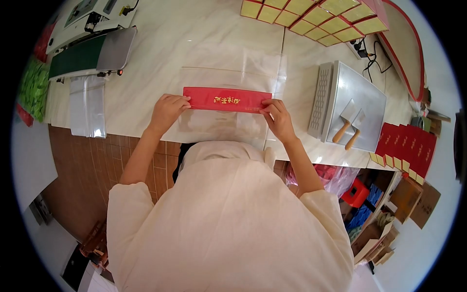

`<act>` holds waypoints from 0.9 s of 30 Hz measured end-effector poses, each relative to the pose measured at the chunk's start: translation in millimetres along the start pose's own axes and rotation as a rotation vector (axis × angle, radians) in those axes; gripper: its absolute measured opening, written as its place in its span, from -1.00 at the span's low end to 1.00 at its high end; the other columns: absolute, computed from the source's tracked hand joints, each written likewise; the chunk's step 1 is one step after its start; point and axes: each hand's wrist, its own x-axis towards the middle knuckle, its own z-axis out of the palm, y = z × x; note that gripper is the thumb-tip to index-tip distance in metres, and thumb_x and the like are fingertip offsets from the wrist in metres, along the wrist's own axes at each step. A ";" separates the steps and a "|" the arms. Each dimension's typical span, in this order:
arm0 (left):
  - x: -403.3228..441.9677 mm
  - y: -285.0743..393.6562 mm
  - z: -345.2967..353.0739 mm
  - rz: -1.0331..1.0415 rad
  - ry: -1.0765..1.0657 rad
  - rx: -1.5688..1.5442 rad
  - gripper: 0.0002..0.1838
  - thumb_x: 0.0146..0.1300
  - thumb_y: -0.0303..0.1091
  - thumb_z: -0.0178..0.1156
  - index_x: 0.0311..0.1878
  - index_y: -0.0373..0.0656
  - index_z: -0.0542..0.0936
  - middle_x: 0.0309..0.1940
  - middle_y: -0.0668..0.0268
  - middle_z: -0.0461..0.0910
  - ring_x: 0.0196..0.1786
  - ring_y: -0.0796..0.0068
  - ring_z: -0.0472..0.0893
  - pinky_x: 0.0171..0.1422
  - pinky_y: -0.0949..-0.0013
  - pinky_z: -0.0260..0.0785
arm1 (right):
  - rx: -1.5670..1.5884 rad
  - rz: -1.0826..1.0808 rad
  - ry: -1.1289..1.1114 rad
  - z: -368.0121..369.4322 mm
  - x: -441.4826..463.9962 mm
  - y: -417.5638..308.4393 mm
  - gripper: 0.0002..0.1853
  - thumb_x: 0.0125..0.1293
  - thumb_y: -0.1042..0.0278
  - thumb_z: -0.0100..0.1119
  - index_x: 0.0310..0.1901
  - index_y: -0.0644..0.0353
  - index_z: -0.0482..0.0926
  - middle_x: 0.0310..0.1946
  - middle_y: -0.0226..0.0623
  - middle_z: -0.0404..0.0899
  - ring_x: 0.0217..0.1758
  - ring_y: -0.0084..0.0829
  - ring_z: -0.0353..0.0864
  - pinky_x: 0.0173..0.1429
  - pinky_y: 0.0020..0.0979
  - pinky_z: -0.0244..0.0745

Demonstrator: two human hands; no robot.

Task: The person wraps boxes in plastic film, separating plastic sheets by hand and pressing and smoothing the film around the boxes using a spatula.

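Observation:
A long red box point(226, 99) with gold characters lies crosswise in front of me, over clear plastic film point(214, 77) spread on the pale marbled table point(160, 53). My left hand point(171, 110) grips the box's left end, its fingertips closed on the edge. At the other end, my right hand point(278, 118) pinches the right edge between thumb and fingers. The film shows both beyond the box and on its near side.
A metal-topped device point(357, 97) bearing two wooden-handled scrapers point(346, 131) stands at right. Stacked boxes point(316, 19) are at the back, red boxes point(408, 146) at far right. A machine with a green belt point(78, 56) and plastic bags point(87, 107) are at left.

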 end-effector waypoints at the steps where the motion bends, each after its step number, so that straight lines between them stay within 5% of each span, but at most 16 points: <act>1: 0.9 0.0 -0.2 0.000 -0.001 -0.001 -0.88 0.14 -0.32 0.33 -0.32 -0.11 0.61 -0.23 0.40 0.71 -0.15 0.40 0.66 -0.04 0.27 0.40 | 0.011 0.005 -0.015 -1.2 1.7 -0.7 -0.84 0.15 0.57 0.32 -0.36 0.28 0.47 -0.17 -0.20 0.58 -0.08 -0.12 0.54 -0.07 -0.21 0.51; 10: 2.6 7.8 5.0 -0.165 0.066 -0.075 -0.89 0.14 -0.35 0.34 -0.35 -0.13 0.60 -0.23 0.38 0.68 -0.27 0.31 0.61 -0.18 0.28 0.41 | 0.068 0.080 -0.010 0.5 2.6 1.5 -0.85 0.14 0.60 0.32 -0.38 0.30 0.48 -0.18 -0.20 0.58 -0.07 -0.13 0.55 -0.04 -0.21 0.51; 27: -7.1 2.5 9.9 -0.029 0.128 0.016 -0.86 0.17 -0.30 0.33 -0.32 -0.10 0.59 -0.27 0.39 0.70 -0.24 0.36 0.64 -0.17 0.32 0.41 | 0.021 -0.013 -0.018 -2.1 -3.0 1.3 -0.85 0.15 0.60 0.32 -0.34 0.28 0.49 -0.18 -0.18 0.62 -0.11 -0.11 0.58 -0.08 -0.23 0.53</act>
